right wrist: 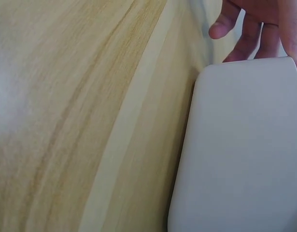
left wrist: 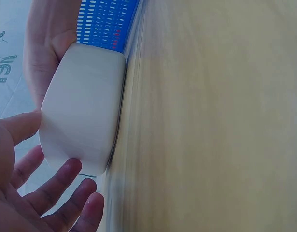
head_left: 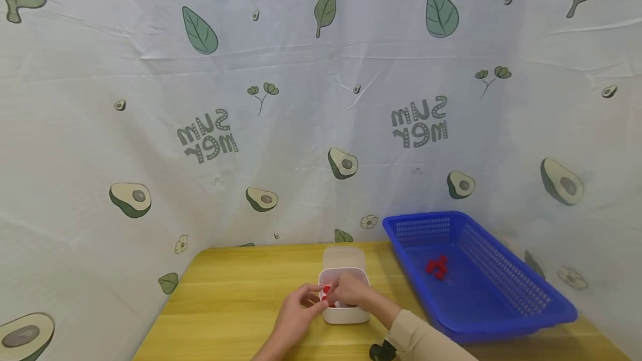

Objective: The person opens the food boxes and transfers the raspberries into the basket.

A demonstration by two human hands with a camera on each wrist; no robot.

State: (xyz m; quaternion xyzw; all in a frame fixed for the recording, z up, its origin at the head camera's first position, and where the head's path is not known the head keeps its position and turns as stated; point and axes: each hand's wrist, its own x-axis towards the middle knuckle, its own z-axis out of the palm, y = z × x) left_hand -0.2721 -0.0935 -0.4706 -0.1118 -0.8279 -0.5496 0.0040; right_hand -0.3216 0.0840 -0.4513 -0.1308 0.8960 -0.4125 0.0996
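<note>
On the table [head_left: 215, 299], a likely light, stiff box [head_left: 345, 316], best held by its walls, is being touched by the loosely spread left hand [head_left: 295, 312]; right hand [head_left: 349, 289]: grip being hidden, can't be told.

Backdrop cloth [head_left: 296, 127]: "summer" [head_left: 207, 135] twice, apparently mirrored

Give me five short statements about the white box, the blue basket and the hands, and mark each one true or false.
1. Red pieces lie in the blue basket. True.
2. In the head view, the blue basket stands left of the white box. False: it stands to the right of it.
3. The left hand is at the white box. True.
4. The right hand reaches into the blue basket. False: it reaches into the white box.
5. The white box is open at the top. True.
</note>
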